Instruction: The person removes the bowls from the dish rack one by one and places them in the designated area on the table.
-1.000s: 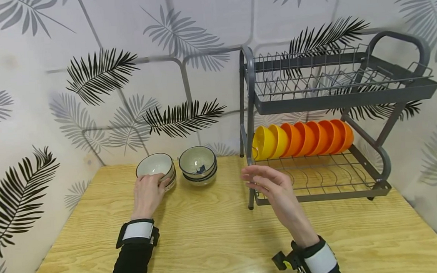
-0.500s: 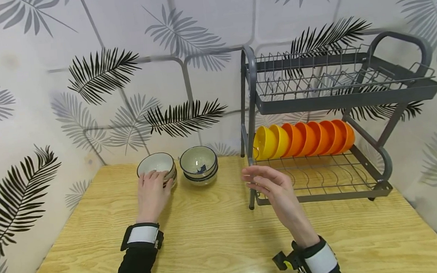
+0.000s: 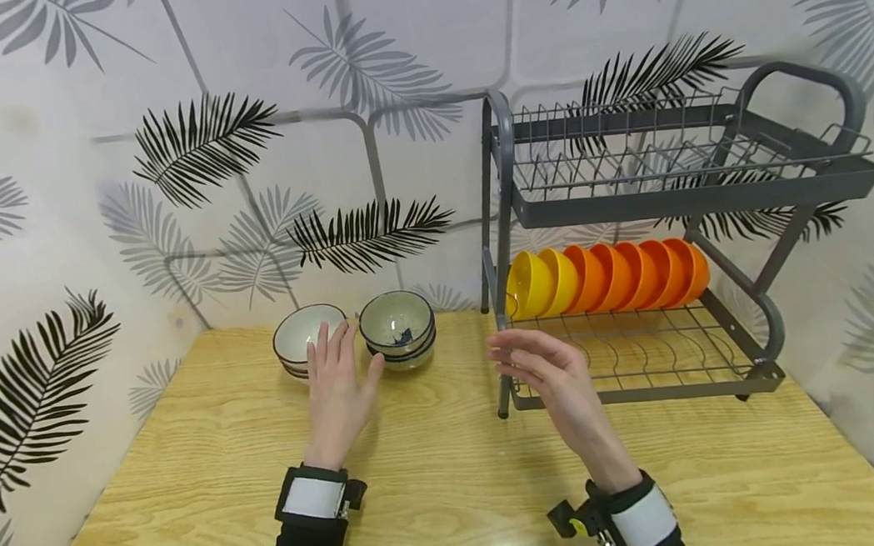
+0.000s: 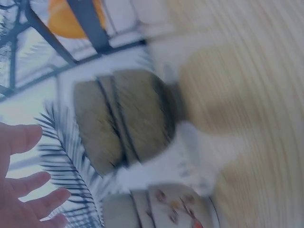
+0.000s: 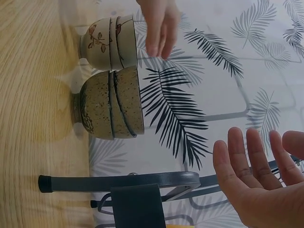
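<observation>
Left hand (image 3: 337, 400), grip released, partly hides stacked bowls (image 3: 297, 340). Right hand (image 3: 556, 383), likewise released, hangs by a dish rack (image 3: 691, 201) holding orange bowls (image 3: 630, 276).

No readable text, label, brand, number or sign in any view; blue mark (image 3: 403, 338) inside bowl (image 3: 389, 316) ahead of left hand (image 3: 337, 400), on thumb side, too small to read; no legible lettering on left band (image 3: 314, 498) behind that hand, right band (image 3: 642, 519) behind right hand (image 3: 560, 386), or rack (image 3: 695, 201) beyond it.
</observation>
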Available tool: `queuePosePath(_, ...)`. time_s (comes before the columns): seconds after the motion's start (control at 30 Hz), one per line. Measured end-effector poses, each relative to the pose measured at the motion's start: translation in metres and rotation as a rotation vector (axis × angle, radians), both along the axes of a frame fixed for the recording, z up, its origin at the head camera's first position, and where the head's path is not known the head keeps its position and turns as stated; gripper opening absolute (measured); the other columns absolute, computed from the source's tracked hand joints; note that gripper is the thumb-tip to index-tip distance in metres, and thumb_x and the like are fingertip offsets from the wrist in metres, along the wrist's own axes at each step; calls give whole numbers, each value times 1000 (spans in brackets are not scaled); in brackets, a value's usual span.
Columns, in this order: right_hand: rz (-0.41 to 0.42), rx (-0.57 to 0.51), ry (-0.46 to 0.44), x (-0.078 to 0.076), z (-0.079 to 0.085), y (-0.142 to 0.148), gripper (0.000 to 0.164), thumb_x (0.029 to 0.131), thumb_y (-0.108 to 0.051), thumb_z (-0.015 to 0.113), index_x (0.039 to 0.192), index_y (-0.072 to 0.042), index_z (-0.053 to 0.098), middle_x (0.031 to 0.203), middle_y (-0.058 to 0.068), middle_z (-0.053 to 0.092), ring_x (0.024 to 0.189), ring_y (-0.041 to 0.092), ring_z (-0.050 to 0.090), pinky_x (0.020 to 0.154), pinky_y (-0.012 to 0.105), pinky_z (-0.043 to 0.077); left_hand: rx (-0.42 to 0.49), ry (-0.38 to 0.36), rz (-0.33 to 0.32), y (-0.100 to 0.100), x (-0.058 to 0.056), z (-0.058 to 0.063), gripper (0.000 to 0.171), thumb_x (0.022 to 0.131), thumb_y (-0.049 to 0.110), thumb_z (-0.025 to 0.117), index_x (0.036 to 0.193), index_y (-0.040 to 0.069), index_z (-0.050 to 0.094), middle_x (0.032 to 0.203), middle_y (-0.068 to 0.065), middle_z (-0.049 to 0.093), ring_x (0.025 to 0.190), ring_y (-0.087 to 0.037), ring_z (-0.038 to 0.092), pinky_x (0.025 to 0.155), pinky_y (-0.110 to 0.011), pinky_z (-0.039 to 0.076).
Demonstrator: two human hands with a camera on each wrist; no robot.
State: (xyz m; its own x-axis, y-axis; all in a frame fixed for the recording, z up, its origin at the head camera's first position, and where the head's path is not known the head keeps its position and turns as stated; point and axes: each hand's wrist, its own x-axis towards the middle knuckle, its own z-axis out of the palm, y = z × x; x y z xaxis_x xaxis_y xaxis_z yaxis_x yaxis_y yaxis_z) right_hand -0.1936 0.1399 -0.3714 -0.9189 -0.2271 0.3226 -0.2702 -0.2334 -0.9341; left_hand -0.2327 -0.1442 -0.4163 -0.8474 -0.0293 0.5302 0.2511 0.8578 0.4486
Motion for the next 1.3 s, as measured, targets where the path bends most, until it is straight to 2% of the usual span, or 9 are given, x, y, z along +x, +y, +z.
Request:
queuePosePath(0.17, -21, 14, 8, -1, -1, 1, 30, 104, -10, 53, 128, 7, 59, 119, -5, 72, 113, 12, 70, 103, 33, 55, 94, 35, -128, 17, 11, 3, 55, 99, 26, 63, 143, -3, 49, 151, -26, 47, 152, -46, 25, 125, -64, 13)
queuePosePath(0.4, -96, 95, 44, -4, -3, 4, 32, 103, -8, 53, 128, 11, 57, 118, -6, 72, 111, 11, 68, 100, 28, 56, 103, 17, -284, 31, 20, -3, 53, 98, 23, 63, 144, 1, 49, 151, -23, 49, 151, -45, 28, 126, -63, 13)
queuePosePath(0.57, -161, 141, 70, -6, -2, 7, 32, 101, -6, 56, 127, 11, 58, 116, -8, 72, 110, 11, 67, 98, 25, 55, 110, 20, -331, 34, 20, -5, 52, 98, 21, 64, 143, 0, 50, 151, -21, 50, 151, -44, 30, 126, -62, 13)
queuePosePath(0.73, -238, 240, 82, -7, -1, 13, 32, 99, -4, 59, 129, 6, 60, 119, -7, 70, 113, 10, 66, 96, 19, 53, 121, 17, -343, 34, 21, -5, 52, 97, 20, 65, 144, 1, 51, 151, -20, 50, 150, -44, 30, 126, -61, 12)
queuePosePath(0.8, -266, 305, 90, -9, -1, 15, 34, 98, -3, 60, 131, 4, 59, 125, 0, 69, 115, 11, 64, 101, 24, 52, 121, 16, -345, 34, 21, -6, 52, 96, 20, 66, 143, 1, 51, 151, -20, 50, 150, -45, 31, 127, -60, 12)
queuePosePath(0.87, -285, 367, 102, -11, -1, 18, 39, 96, -1, 62, 134, 3, 57, 132, 10, 65, 119, 16, 62, 108, 35, 51, 119, 18, -348, 34, 21, -6, 52, 96, 20, 67, 142, 1, 52, 150, -21, 51, 149, -46, 31, 126, -61, 13)
queuePosePath(1.0, -294, 495, 140, -20, 2, 22, 49, 93, 0, 64, 140, 4, 51, 144, 25, 54, 132, 38, 53, 116, 58, 40, 111, 32, -349, 34, 20, -6, 52, 95, 18, 68, 141, -1, 52, 149, -22, 51, 148, -47, 33, 125, -64, 15)
queuePosePath(1.1, -296, 630, 164, -27, 6, 26, 57, 91, -2, 67, 144, 3, 46, 149, 27, 47, 138, 47, 45, 116, 62, 37, 116, 28, -353, 34, 20, -6, 52, 95, 17, 68, 141, -1, 52, 149, -21, 51, 149, -46, 32, 125, -63, 15)
queuePosePath(1.3, -279, 875, 205, -42, 16, 32, 69, 90, -8, 71, 150, 2, 37, 153, 30, 39, 141, 50, 38, 115, 68, 34, 138, -13, -363, 32, 20, -7, 52, 96, 19, 66, 143, 1, 52, 151, -21, 50, 152, -42, 27, 127, -60, 11)
